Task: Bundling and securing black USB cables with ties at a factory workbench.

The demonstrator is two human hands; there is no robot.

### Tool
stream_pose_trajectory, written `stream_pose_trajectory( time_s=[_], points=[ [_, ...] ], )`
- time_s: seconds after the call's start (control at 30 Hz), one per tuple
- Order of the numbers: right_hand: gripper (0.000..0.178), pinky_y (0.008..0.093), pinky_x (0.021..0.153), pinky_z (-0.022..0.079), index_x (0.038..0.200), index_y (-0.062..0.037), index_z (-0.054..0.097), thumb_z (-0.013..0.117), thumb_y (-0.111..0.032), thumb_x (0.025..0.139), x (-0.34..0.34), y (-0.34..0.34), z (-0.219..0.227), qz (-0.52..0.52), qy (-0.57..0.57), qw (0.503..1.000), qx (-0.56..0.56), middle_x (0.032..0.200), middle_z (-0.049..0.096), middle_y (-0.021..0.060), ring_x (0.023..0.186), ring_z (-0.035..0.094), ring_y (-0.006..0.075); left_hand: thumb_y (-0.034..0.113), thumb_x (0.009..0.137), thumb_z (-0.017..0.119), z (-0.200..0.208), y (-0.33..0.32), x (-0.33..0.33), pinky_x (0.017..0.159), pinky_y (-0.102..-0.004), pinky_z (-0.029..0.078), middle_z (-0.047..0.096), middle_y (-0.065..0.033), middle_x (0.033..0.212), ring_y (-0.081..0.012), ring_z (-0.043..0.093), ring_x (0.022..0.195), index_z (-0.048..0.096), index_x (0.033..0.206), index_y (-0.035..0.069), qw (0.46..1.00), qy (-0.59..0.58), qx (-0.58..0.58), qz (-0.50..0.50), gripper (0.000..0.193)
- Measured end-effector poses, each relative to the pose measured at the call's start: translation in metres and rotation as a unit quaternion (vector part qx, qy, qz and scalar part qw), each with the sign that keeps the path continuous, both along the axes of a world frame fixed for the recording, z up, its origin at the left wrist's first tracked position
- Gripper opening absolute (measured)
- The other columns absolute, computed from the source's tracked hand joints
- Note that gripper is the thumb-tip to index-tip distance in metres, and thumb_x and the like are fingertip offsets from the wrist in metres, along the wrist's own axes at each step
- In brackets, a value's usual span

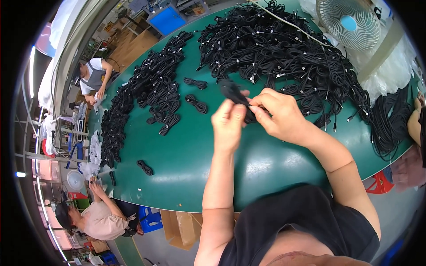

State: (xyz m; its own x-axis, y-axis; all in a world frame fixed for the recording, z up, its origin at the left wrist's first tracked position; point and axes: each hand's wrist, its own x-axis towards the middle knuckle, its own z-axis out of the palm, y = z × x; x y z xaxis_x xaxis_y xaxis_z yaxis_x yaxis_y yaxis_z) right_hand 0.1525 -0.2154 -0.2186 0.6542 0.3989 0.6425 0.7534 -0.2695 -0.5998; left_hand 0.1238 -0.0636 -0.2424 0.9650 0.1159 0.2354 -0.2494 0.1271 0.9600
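A black cable (232,91), folded into a bundle and blurred by motion at its top, is gripped between my two hands above the green table (191,155). My left hand (229,120) closes its thumb and fingers around the lower part of the bundle. Beside it, my right hand (278,111) pinches at the bundle's middle with thumb and forefinger; what exactly lies in that pinch is too small to make out. Just left of my hands, two tied cable bundles (195,104) lie on the tabletop.
A big heap of black cables (275,48) covers the far right, with a white fan (349,23) behind it. Bundled cables (155,84) form a long pile at left. One bundle (144,167) lies alone. Two people work along the left edge; another person's arm (416,119) shows at right.
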Motion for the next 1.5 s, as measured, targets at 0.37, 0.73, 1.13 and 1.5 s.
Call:
stream_pose_trajectory(
  time_s=[0.37, 0.73, 1.13, 1.5],
  points=[
    [0.009, 0.0379, 0.055, 0.048, 0.081, -0.0015, 0.056, 0.059, -0.01, 0.078, -0.003, -0.003, 0.0, -0.059, -0.035, 0.993, -0.099, 0.076, 0.051, 0.0101, 0.068, 0.059, 0.0272, 0.019, 0.092, 0.048, -0.007, -0.001, 0.008, 0.054, -0.0195, 0.041, 0.061, -0.0104, 0.099, -0.0076, 0.054, 0.07, 0.053, 0.111, -0.002, 0.992, -0.011, -0.127, -0.007, 0.028],
    [0.016, 0.0371, 0.055, 0.048, 0.09, 0.0004, 0.054, 0.06, -0.005, 0.077, -0.004, -0.003, -0.001, 0.013, 0.017, 0.998, -0.052, 0.077, 0.054, 0.0129, 0.065, 0.058, 0.0292, 0.03, 0.094, 0.043, -0.01, -0.017, 0.005, 0.083, -0.0304, 0.045, 0.057, -0.009, 0.105, -0.0156, 0.055, 0.092, 0.051, 0.116, -0.001, 0.981, 0.027, -0.184, -0.052, 0.039],
    [0.055, 0.0325, 0.072, 0.049, 0.117, -0.0044, 0.051, 0.068, -0.034, 0.074, 0.016, -0.011, 0.011, -0.066, -0.009, 0.997, 0.047, 0.103, 0.056, 0.0124, 0.09, 0.058, 0.0248, 0.042, 0.094, 0.034, 0.005, -0.024, -0.002, 0.037, -0.0229, 0.04, 0.056, -0.0109, 0.065, -0.0138, 0.05, 0.045, 0.048, 0.111, -0.003, 0.96, 0.117, -0.225, -0.118, 0.05],
    [0.033, 0.0243, 0.064, 0.047, 0.1, -0.003, 0.057, 0.068, -0.025, 0.079, 0.023, -0.01, 0.002, 0.093, 0.271, 0.937, 0.198, 0.078, 0.057, 0.0029, 0.071, 0.054, 0.0081, 0.039, 0.094, 0.039, 0.003, -0.033, -0.009, 0.034, -0.0178, 0.032, 0.058, -0.0111, 0.071, -0.0084, 0.046, 0.041, 0.052, 0.098, -0.004, 0.986, 0.075, -0.15, -0.02, 0.045]
  ],
)
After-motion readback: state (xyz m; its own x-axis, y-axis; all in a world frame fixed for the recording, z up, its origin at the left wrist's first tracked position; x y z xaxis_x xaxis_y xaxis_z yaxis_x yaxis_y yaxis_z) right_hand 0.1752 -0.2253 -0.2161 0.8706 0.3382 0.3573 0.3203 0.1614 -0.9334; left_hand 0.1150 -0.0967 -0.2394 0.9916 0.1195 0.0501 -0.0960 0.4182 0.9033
